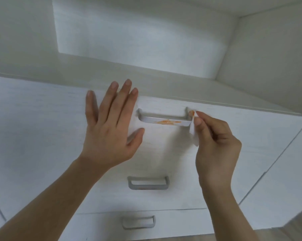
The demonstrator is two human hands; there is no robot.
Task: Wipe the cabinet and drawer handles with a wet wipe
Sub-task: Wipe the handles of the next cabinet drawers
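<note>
Orange smear (167, 121) on the top handle (164, 120) between the hands; right hand (216, 143) pinches the wipe (193, 134) at its end, left hand (110, 126) flat, fingers spread.

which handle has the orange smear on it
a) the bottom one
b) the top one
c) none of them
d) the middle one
b: the orange smear lies along the bar of the top handle, where the right hand pinches the wipe at its right end; the middle handle and bottom handle look plain grey.
</note>
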